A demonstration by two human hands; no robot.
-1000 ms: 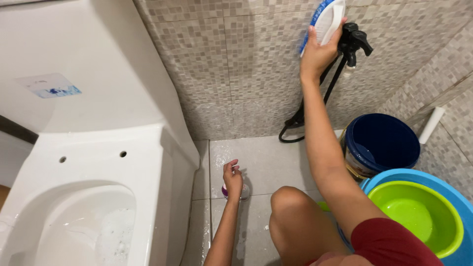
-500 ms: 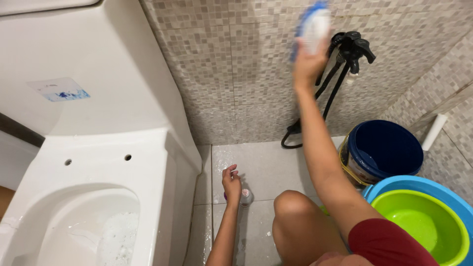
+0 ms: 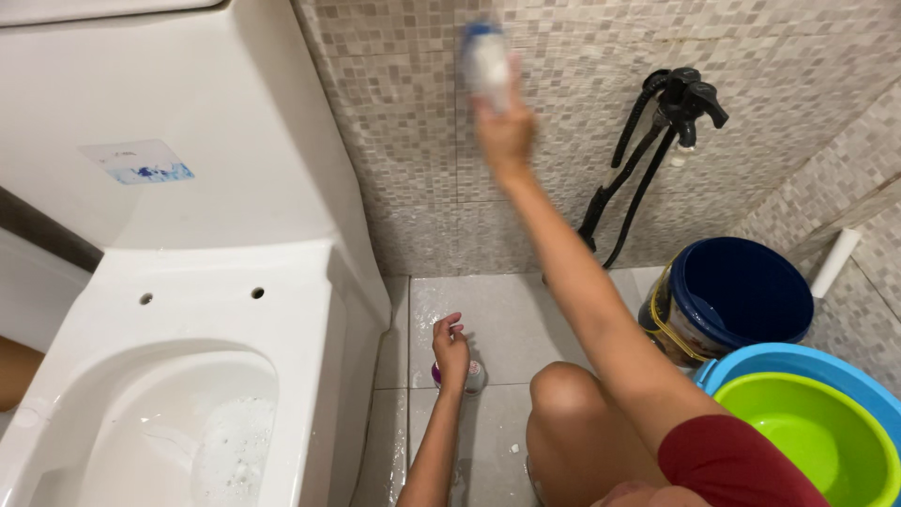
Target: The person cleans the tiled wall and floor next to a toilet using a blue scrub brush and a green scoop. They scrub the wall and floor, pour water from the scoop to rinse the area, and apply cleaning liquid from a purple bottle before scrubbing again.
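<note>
My right hand [image 3: 505, 127] is raised against the mosaic tile wall [image 3: 404, 141] and grips a blue and white scrub brush [image 3: 486, 64], which is blurred with motion. My left hand [image 3: 451, 352] rests down on the wet floor, fingers on top of a small bottle [image 3: 474, 377] standing on the grey floor tile next to the toilet base. My bare knee [image 3: 568, 394] is bent just right of that bottle.
A white toilet [image 3: 188, 310] with foam in its bowl fills the left. A black spray hose [image 3: 657, 141] hangs on the wall at right. A dark blue bucket [image 3: 727, 300] and a green basin [image 3: 807, 437] inside a blue basin stand at the right.
My right hand has swept the brush leftward along the wall, away from the black hose. My left hand has stayed on the bottle on the floor.
</note>
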